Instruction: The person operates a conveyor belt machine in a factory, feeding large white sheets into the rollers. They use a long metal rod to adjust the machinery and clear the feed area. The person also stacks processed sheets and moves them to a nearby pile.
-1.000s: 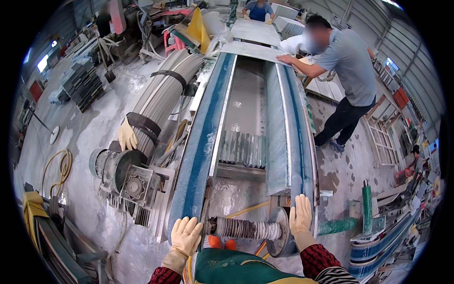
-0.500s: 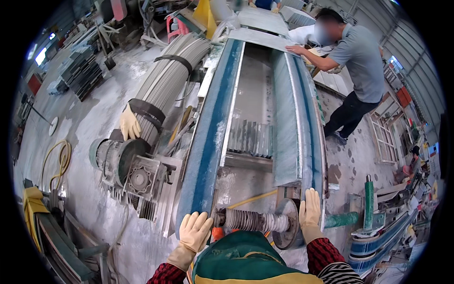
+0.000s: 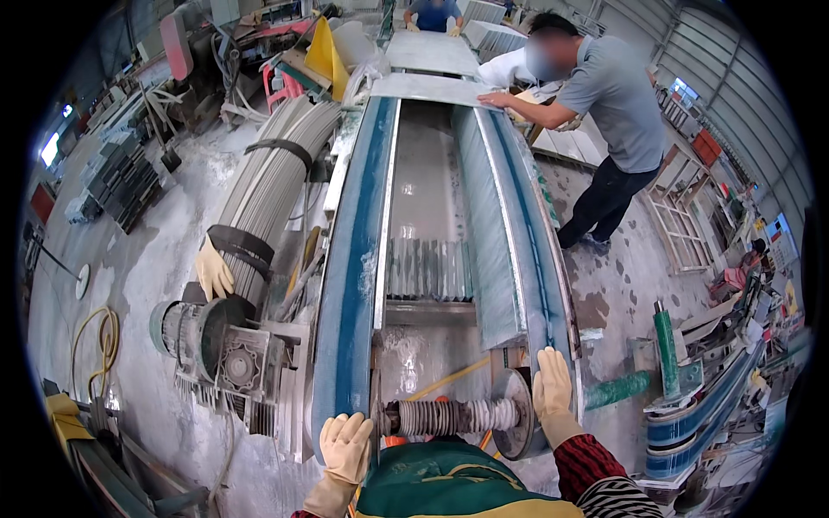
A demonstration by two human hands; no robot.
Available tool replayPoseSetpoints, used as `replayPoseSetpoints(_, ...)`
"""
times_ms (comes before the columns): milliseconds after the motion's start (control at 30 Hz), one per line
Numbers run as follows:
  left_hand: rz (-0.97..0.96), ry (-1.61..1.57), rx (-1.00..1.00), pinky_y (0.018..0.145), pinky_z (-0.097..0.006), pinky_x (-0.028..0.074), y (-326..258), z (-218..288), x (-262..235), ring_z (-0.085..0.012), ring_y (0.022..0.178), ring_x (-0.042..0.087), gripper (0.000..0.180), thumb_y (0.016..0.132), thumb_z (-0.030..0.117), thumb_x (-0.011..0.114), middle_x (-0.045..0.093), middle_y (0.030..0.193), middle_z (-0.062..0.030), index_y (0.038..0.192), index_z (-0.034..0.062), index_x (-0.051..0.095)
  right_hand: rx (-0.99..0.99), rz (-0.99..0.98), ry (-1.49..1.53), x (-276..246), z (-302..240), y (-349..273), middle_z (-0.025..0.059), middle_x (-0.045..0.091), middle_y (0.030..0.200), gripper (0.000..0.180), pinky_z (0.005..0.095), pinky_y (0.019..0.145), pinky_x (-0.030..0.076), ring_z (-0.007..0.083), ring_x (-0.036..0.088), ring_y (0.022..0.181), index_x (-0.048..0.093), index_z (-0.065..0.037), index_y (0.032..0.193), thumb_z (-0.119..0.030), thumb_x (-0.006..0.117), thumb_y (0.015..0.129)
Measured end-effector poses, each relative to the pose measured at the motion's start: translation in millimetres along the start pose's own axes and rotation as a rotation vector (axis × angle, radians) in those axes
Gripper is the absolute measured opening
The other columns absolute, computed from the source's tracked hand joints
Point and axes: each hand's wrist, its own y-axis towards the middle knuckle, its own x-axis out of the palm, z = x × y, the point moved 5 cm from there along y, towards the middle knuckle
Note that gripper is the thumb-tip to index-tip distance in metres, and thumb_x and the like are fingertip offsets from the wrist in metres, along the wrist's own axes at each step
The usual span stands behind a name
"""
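My left hand (image 3: 347, 447), in a cream rubber glove, lies over the near end of the left blue belt (image 3: 356, 259), its fingers laid down and holding nothing. Flat on the near end of the right blue belt (image 3: 524, 233) rests my right hand (image 3: 553, 386), gloved the same, fingers stretched out. Between the hands runs a ribbed roller (image 3: 449, 417) with a round metal disc (image 3: 515, 414) at its right end. Farther up, pale slabs (image 3: 429, 87) lie across the belts.
Left of the conveyor stand a motor (image 3: 199, 328) and a strapped bundle of pale strips (image 3: 259, 194) with a loose glove (image 3: 213, 269) on it. A co-worker (image 3: 617, 112) at the right touches the nearest slab; another (image 3: 434, 15) stands at the far end. A green post (image 3: 666, 350) rises at right.
The view has shifted, so the conveyor sits further left and more of the far end shows. Both hands stay on the belt ends, the left one lower in the picture.
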Motion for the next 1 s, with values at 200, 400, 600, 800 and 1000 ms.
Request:
replayPoseSetpoints(200,0.216,-0.01,0.105,0.102,-0.057,0.048,58.0,-20.7,-21.2,-0.0443,0.116,0.06,0.044,0.09,0.011,0.072,0.064,0.131,-0.0186,0.133,0.0049,0.066,0.07,0.05,0.058,-5.1,2.2,41.4,0.0258,0.07,0.139,0.036,0.0543,0.117,0.049,0.0494,0.062,0.131,0.068,0.003,0.132,-0.007,0.063,0.098)
replayPoseSetpoints(400,0.053,0.086,0.079,0.115,-0.057,0.044,86.0,-24.8,-12.1,-0.0446,0.13,0.057,0.045,0.093,0.015,0.072,0.061,0.141,-0.0189,0.137,0.0053,0.066,-0.056,0.185,-0.091,5.7,3.2,72.7,0.0256,0.069,0.137,0.035,0.0537,0.118,0.048,0.0485,0.061,0.13,0.066,0.003,0.132,-0.01,0.063,0.1)
replayPoseSetpoints(600,0.045,0.124,0.046,0.116,-0.056,0.044,77.7,-30.1,-5.9,-0.0449,0.133,0.057,0.048,0.093,0.018,0.075,0.062,0.145,-0.0186,0.139,0.0063,0.066,-0.018,0.13,0.003,9.5,-1.3,71.4,0.0267,0.067,0.142,0.04,0.0557,0.118,0.047,0.0495,0.061,0.131,0.066,0.003,0.137,-0.005,0.065,0.098)
replayPoseSetpoints(800,0.012,0.066,0.031,0.116,-0.056,0.044,82.4,-25.5,-9.7,-0.0451,0.132,0.057,0.044,0.093,0.017,0.073,0.063,0.143,-0.0181,0.136,0.0072,0.068,0.015,0.084,0.015,15.2,9.8,66.4,0.0276,0.066,0.147,0.043,0.055,0.121,0.046,0.0502,0.06,0.137,0.065,0.002,0.14,-0.006,0.067,0.098)
replayPoseSetpoints(1000,0.004,0.056,0.026,0.119,-0.058,0.042,77.1,-28.6,-6.4,-0.0491,0.135,0.056,0.045,0.095,0.012,0.07,0.063,0.146,-0.0222,0.14,0.0024,0.069,0.013,0.118,-0.033,18.8,9.7,60.3,0.0278,0.066,0.148,0.044,0.055,0.121,0.047,0.0496,0.06,0.137,0.066,0.001,0.14,-0.004,0.066,0.097)
